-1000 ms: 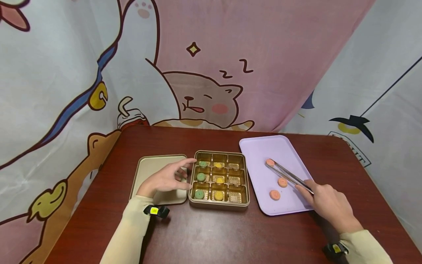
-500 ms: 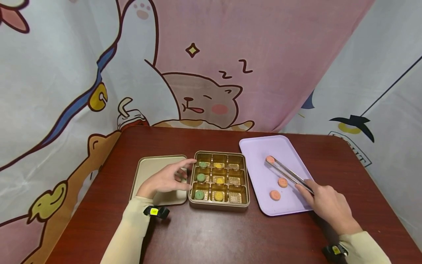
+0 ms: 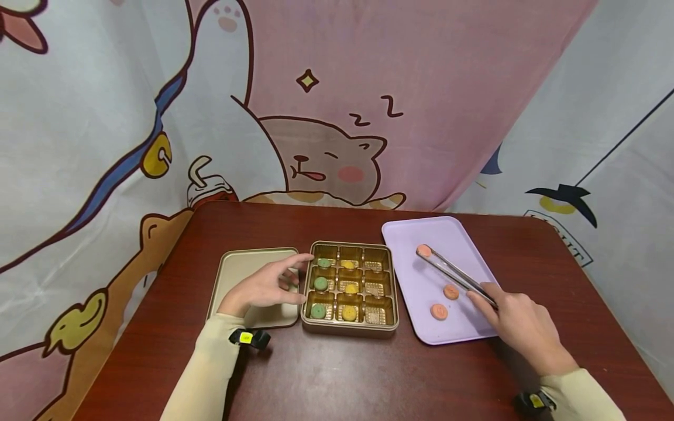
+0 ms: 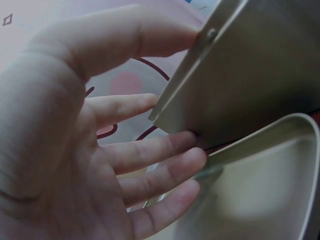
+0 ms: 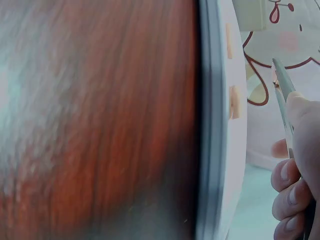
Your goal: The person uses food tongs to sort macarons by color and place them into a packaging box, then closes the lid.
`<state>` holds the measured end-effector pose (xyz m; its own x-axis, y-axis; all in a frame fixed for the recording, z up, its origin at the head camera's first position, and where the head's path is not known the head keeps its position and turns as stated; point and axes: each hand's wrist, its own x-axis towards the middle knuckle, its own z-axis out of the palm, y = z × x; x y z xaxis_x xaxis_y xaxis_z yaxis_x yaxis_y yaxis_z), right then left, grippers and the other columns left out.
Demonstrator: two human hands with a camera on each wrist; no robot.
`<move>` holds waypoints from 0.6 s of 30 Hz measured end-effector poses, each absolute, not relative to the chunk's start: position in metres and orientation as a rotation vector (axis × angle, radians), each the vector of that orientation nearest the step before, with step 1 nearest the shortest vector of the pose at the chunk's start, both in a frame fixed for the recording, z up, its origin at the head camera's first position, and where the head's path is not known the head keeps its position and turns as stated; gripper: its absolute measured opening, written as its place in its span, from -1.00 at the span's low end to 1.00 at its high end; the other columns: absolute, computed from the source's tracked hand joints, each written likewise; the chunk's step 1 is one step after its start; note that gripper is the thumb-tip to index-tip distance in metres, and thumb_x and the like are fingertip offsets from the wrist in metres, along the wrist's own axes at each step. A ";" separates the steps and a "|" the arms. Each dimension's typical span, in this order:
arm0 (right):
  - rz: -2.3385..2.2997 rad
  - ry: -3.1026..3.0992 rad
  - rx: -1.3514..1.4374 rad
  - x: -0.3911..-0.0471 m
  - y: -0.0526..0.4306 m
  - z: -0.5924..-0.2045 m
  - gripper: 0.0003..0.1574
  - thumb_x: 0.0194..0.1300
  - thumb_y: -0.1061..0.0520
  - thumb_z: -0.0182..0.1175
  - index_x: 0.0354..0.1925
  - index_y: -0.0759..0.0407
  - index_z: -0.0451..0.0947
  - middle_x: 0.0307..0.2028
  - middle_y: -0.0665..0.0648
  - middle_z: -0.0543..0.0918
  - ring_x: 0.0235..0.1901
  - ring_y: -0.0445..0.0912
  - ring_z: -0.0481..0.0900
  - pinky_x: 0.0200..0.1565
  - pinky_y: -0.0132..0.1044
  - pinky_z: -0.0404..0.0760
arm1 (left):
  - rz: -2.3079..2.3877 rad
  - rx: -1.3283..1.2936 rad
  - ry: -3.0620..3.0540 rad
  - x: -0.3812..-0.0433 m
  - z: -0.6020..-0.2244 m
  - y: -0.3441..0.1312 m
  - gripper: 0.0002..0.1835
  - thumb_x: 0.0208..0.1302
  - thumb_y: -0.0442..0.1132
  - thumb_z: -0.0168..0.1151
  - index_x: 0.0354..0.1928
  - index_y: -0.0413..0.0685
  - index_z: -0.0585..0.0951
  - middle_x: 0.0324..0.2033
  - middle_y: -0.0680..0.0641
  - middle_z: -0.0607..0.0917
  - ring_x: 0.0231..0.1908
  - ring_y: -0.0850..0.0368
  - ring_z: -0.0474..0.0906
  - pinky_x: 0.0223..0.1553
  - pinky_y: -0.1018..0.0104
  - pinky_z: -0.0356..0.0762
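One pair of tongs (image 3: pixel 479 290), rear hidden from us — right hand (image 3: pixel 529 328) grips it; tips pinch round coral disc (image 3: pixel 423 251) — left hand (image 3: pixel 265 286) spread.

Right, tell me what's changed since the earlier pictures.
The right hand has moved the tongs, with an orange piece between their tips, leftward toward the box and slightly away. Neither hand took or released anything. The left hand stays at the box's edge; the other two orange pieces, green pieces and yellow pieces stay put.
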<state>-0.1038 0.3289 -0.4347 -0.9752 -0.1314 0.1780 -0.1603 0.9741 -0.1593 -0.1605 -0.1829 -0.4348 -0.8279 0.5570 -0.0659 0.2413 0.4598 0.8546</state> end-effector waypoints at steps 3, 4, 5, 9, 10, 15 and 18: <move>0.261 -2.919 0.254 -0.102 0.324 -0.431 -0.62 0.45 -0.20 0.33 -0.23 0.05 0.55 -0.69 -0.03 0.31 -0.65 -0.10 0.29 -0.66 -0.24 0.19 | 1.310 0.674 2.378 -0.159 -0.434 -0.183 -0.03 0.21 -0.16 0.58 0.61 0.04 0.27 0.30 -0.19 0.54 0.09 -0.09 0.62 0.14 -0.06 0.64; 0.262 -2.907 0.268 -0.101 0.323 -0.430 -0.63 0.44 -0.19 0.34 -0.26 0.04 0.54 -0.69 -0.04 0.31 -0.65 -0.11 0.28 -0.66 -0.24 0.18 | 1.310 0.672 2.377 -0.159 -0.434 -0.183 -0.03 0.21 -0.16 0.58 0.61 0.04 0.27 0.30 -0.20 0.54 0.09 -0.09 0.62 0.14 -0.06 0.64; 0.262 -2.893 0.280 -0.100 0.321 -0.429 -0.64 0.43 -0.18 0.35 -0.27 0.03 0.54 -0.70 -0.04 0.30 -0.66 -0.11 0.27 -0.67 -0.24 0.18 | 1.308 0.670 2.377 -0.158 -0.434 -0.183 -0.03 0.21 -0.17 0.58 0.61 0.05 0.27 0.30 -0.20 0.54 0.09 -0.08 0.62 0.14 -0.06 0.64; 0.268 -2.862 0.321 -0.098 0.317 -0.427 -0.66 0.42 -0.17 0.37 -0.28 0.00 0.53 -0.71 -0.07 0.28 -0.67 -0.13 0.24 -0.68 -0.25 0.16 | 1.303 0.658 2.377 -0.157 -0.435 -0.182 -0.03 0.21 -0.17 0.58 0.61 0.07 0.27 0.31 -0.19 0.53 0.09 -0.08 0.62 0.14 -0.05 0.64; 0.269 -2.859 0.328 -0.097 0.316 -0.426 -0.67 0.42 -0.17 0.37 -0.28 -0.01 0.53 -0.71 -0.07 0.28 -0.67 -0.13 0.24 -0.68 -0.25 0.16 | 1.303 0.655 2.377 -0.156 -0.436 -0.182 -0.03 0.21 -0.17 0.58 0.61 0.08 0.27 0.31 -0.19 0.53 0.08 -0.08 0.62 0.14 -0.05 0.64; 0.274 -2.838 0.382 -0.095 0.311 -0.425 -0.70 0.40 -0.17 0.38 -0.25 -0.04 0.58 -0.71 -0.08 0.34 -0.69 -0.16 0.24 -0.70 -0.26 0.18 | 1.305 0.668 2.376 -0.158 -0.436 -0.183 -0.03 0.21 -0.16 0.57 0.61 0.07 0.27 0.31 -0.20 0.53 0.08 -0.08 0.62 0.14 -0.06 0.64; 0.275 -2.812 0.421 -0.095 0.309 -0.424 -0.74 0.40 -0.16 0.39 -0.18 -0.06 0.63 -0.68 -0.07 0.46 -0.70 -0.17 0.25 -0.72 -0.26 0.19 | 1.305 0.682 2.378 -0.160 -0.435 -0.183 -0.02 0.21 -0.15 0.58 0.61 0.06 0.27 0.31 -0.20 0.54 0.08 -0.07 0.62 0.14 -0.06 0.64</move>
<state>-0.0949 0.3088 -0.4244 -0.9170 -0.2572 0.3050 -0.3115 0.9392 -0.1445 -0.1597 -0.1833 -0.4346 -0.8259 0.5599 -0.0658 0.2452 0.4619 0.8524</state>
